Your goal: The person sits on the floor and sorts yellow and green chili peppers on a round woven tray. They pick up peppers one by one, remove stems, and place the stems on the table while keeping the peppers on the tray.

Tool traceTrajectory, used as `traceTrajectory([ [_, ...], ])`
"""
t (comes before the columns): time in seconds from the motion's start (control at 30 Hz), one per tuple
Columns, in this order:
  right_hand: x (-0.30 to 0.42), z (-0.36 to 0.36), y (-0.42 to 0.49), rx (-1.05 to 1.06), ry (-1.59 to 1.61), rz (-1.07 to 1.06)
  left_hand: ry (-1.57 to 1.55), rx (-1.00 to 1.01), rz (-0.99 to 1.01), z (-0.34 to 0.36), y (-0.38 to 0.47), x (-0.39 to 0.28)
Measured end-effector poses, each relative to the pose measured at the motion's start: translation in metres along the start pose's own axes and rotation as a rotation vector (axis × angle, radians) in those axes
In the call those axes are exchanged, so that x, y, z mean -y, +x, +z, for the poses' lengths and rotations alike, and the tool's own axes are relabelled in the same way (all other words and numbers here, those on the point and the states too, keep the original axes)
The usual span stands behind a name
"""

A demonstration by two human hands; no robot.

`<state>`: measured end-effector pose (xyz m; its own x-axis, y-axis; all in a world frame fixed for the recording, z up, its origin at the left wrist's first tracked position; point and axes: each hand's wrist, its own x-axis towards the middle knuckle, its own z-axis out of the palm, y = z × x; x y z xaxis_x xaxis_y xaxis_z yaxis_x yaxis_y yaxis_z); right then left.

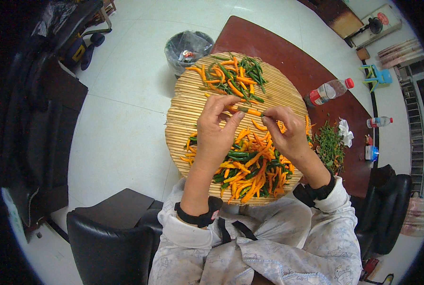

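Between my two hands is an orange chili pepper, partly darkened, held level above a round woven tray. My left hand grips its left part with thumb and fingers. At the right end, the fingertips of my right hand pinch what looks like the stem. Below my wrists lies a large heap of orange and green chili peppers on the tray's near side. A smaller pile of orange and green peppers rests at the far side. My fingers hide part of the held pepper.
A dark red table extends behind and right of the tray. On it are a plastic bottle, a heap of green stems and a crumpled white tissue. A lined bin stands beyond the tray. Black chairs flank me.
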<state>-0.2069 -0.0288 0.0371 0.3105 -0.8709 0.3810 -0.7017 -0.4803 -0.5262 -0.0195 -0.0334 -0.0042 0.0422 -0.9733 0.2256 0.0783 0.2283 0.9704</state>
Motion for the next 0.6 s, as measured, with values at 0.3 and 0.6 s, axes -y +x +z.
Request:
traceTrajectory([
  [0.3,0.007,-0.013,-0.031,-0.155,-0.094,-0.046,-0.047,0.148,0.028,0.010,-0.008,-0.003],
  [0.6,0.003,-0.025,-0.061,-0.222,-0.128,-0.120,-0.103,0.144,-0.143,0.029,-0.025,-0.011],
])
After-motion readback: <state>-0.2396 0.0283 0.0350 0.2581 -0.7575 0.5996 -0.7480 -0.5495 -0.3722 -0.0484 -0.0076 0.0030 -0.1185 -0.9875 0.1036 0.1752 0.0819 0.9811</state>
